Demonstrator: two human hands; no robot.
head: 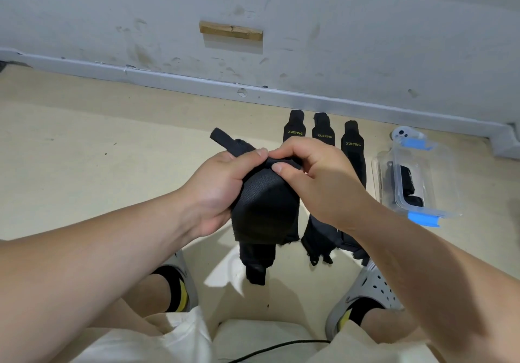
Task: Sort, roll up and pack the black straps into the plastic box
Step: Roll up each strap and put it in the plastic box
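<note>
Both hands — left hand (pixel 222 191) and right hand (pixel 315 177) — grip a black strap (pixel 264 208). Three more straps (pixel 323 134) lie just beyond the right hand, the plastic box (pixel 439 171) farther right.

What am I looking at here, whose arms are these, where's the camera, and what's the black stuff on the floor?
No machine here: a camera worn on a person's head looks down at their own arms. The left hand and right hand both grip one black fabric strap above the beige floor. Three more flat black straps printed XUEYING lie side by side near the wall. Right of them sits a clear plastic box with blue clips, dark rolled pieces inside.
</note>
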